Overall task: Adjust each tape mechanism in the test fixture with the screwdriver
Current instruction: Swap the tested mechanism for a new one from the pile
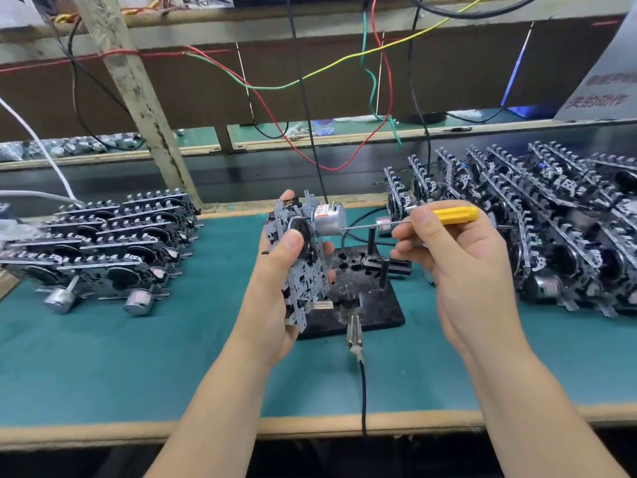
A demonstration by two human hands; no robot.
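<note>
Bright, even overhead light falls on the tabletop point(103, 367), with soft shadows. Wide-angle distortion bends the edges. Far corners look blurred.

fixture point(375, 305) centre, mechanism stacks point(103, 243) either side

Green-topped workbench point(138, 374) with wooden front edge, black test fixture point(372, 305) at its middle, stack of tape mechanisms point(103, 243) toward the left edge, larger pile of mechanisms point(551, 229) toward the right edge
</note>
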